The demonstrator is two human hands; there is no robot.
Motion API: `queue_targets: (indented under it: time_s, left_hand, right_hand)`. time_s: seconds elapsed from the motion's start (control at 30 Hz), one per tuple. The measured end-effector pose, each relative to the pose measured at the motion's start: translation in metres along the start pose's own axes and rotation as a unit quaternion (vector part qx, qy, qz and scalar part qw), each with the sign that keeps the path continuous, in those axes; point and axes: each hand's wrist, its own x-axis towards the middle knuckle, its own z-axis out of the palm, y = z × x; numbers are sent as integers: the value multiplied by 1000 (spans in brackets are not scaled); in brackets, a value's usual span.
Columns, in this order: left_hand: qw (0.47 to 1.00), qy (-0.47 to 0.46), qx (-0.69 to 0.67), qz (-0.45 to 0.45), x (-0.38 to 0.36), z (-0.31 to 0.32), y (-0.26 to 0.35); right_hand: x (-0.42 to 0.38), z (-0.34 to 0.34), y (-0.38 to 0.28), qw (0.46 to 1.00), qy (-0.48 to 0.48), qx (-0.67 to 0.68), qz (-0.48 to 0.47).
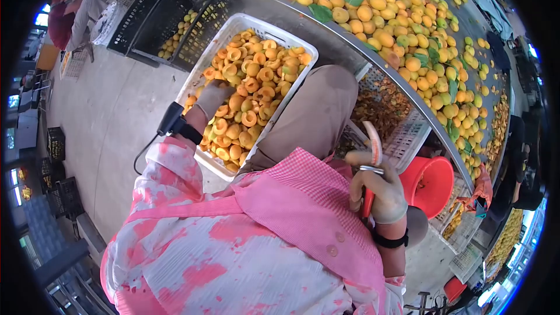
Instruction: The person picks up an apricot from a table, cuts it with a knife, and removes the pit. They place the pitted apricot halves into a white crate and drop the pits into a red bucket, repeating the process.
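Note:
My left hand [212, 98], in a pale glove, reaches down onto the halved apricots [248, 118] that fill a white plastic crate [308, 58]. Its fingertips are partly hidden among the fruit, so I cannot make out whether they grip a piece. My right hand [382, 193], also gloved, is raised in front of my right side. Its fingers are wrapped round a hand tool with orange-red handles [368, 203], one pale curved end pointing up and a metal part across the middle. The tool is apart from any fruit.
Whole apricots [408, 35] and several green leaves cover the metal-edged table [280, 1] ahead. Beneath it stand a crate of brown scraps [379, 102] and a red bucket [444, 184]. Black crates [169, 20] sit at the left. Another person [73, 14] sits farther left.

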Motion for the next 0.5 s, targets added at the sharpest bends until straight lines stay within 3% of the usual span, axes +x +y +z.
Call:
queue_targets:
  time_s: [0.03, 0.07, 0.1, 0.13, 0.17, 0.2, 0.23, 0.33, 0.37, 0.43, 0.5]
  left_hand:
    - [981, -24, 54, 183, -4, -15, 25]
    - [975, -42, 85, 200, -6, -28, 61]
    - [959, -26, 63, 275, 6, -16, 62]
    - [966, -56, -232, 99, 8, -15, 99]
    - [860, -88, -495, -90, 5, -19, 145]
    - [836, -121, -532, -58, 3, -24, 175]
    - [808, -158, -567, -28, 1, -25, 200]
    - [793, -224, -565, 30, -7, -17, 266]
    - [799, -244, -545, 63, -10, -15, 288]
    - [807, -273, -516, 94, -17, -5, 325]
    - [812, -300, -486, 117, -24, 13, 351]
  right_hand:
    - [-1, 0, -5, 994, -33, 42, 98]
    - [0, -6, 4, 994, -41, 31, 97]
    - [-1, -11, 11, 995, -35, 33, 91]
    - [-3, -17, 17, 995, 15, 95, 8]
    - [-7, -21, 20, 982, 68, 156, -79]
    - [-7, -17, 10, 943, 60, 263, -196]
    - [-10, -17, -2, 917, 100, 285, -261]
    - [-10, -34, -1, 930, 69, 318, -169]
    - [-10, -35, 1, 925, 139, 332, -123]
    - [-14, -39, -5, 899, 222, 308, -220]
    - [-24, -43, -20, 833, 333, 253, -363]
